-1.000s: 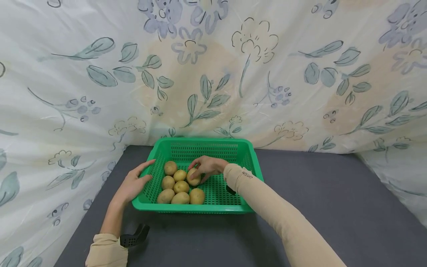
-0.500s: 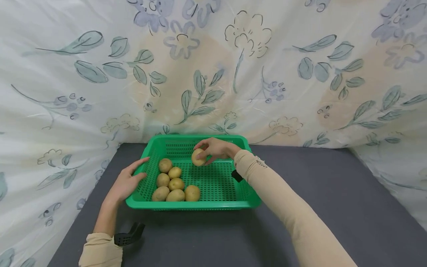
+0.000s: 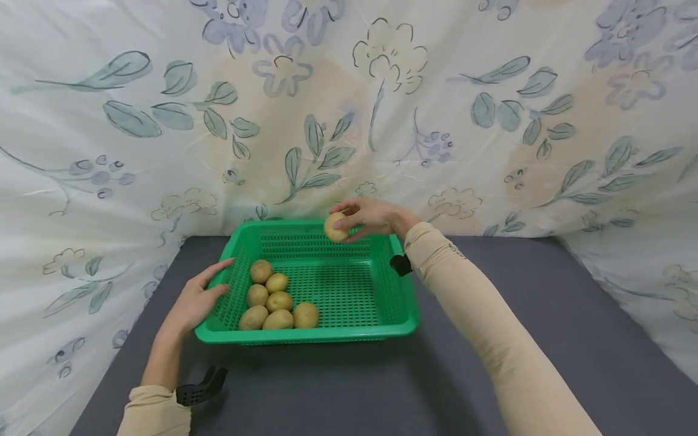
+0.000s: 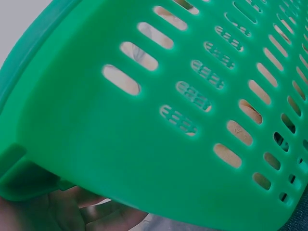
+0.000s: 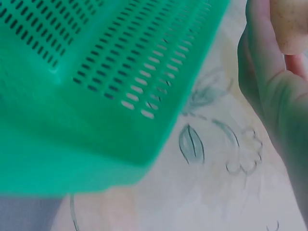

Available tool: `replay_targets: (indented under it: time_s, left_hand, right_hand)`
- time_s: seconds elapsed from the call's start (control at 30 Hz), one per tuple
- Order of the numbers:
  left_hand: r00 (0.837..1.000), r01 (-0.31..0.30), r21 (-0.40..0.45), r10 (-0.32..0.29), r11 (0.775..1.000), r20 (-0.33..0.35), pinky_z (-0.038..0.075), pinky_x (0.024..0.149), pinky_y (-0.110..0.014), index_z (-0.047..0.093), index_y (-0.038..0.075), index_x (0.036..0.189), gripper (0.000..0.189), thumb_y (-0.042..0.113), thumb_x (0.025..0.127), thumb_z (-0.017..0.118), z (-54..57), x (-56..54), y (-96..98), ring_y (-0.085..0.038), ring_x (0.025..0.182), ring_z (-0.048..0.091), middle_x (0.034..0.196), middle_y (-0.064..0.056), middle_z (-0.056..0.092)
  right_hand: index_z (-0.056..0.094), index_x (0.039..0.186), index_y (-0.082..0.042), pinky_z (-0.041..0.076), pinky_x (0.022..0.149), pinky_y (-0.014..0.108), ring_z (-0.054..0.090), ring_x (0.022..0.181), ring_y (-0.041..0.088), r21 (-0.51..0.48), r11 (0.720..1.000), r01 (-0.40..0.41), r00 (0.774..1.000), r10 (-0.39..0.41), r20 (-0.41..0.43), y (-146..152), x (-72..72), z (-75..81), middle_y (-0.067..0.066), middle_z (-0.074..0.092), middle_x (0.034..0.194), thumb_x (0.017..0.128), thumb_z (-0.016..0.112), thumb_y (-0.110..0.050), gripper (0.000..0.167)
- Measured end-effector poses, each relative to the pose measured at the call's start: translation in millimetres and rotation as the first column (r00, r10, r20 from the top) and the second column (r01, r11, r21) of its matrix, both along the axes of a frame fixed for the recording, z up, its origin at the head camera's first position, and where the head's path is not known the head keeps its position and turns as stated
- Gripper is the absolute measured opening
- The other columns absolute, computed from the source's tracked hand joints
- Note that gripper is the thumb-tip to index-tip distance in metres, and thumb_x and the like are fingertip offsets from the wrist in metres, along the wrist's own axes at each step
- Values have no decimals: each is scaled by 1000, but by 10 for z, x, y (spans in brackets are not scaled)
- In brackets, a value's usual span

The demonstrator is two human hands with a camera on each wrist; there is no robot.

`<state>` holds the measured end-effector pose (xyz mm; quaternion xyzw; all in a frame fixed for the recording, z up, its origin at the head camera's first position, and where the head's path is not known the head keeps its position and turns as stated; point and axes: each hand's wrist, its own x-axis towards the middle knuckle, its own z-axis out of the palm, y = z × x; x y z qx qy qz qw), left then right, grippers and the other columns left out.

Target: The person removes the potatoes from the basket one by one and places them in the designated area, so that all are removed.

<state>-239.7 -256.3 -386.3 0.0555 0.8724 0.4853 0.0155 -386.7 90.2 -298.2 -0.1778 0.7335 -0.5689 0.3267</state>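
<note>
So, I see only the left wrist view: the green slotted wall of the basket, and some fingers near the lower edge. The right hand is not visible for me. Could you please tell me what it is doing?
Observer: In the head view, the right hand holds one potato with its thumb and fingers.
Operator: Thank you, that is clear. From my view I cannot count what lies in the basket. Can you do it, please?
Observer: Yes, the head view shows seven more potatoes in there.
</note>
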Motion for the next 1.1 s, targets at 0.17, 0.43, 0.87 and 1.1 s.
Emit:
replay_targets:
  time_s: [0.17, 0.43, 0.87, 1.1]
  left_hand:
    - [1000, 11, -11, -11, 1000, -11, 46, 65, -37, 24, 10, 153, 55, 12, 101, 44, 2, 3, 13, -33, 95, 51, 150, -30, 18]
    - [1000, 12, -32, -12, 999, -22, 44, 67, -38, 24, 10, 153, 55, 13, 101, 44, -6, 4, 12, -35, 103, 47, 151, -30, 17]
    - [1000, 8, -23, -9, 1000, -14, 46, 71, -38, 24, 11, 153, 56, 14, 101, 44, -29, -7, 7, -41, 112, 46, 152, -29, 16]
    - [1000, 6, -9, -6, 1000, -10, 50, 74, -40, 24, 12, 153, 55, 15, 102, 44, -11, 6, 14, -45, 117, 45, 151, -29, 17]
  right_hand:
    - [34, 145, 0, 46, 93, 50, 51, 111, 34, -31, 999, 30, 999, -30, -16, 175, -9, 101, 17, 38, 137, 95, 58, -2, 56]
    - [33, 146, -1, 44, 94, 52, 51, 111, 33, -89, 993, 83, 995, -87, -42, 440, -27, 172, 19, 36, 137, 96, 56, -3, 55]
    - [29, 146, 2, 46, 93, 48, 58, 102, 25, -92, 977, 191, 979, -197, -57, 1003, -45, 133, 18, 37, 132, 97, 55, -6, 56]
    - [27, 145, 3, 42, 97, 50, 59, 99, 23, -86, 969, 230, 972, -234, -36, 1367, -54, -12, 15, 41, 125, 99, 52, -8, 54]
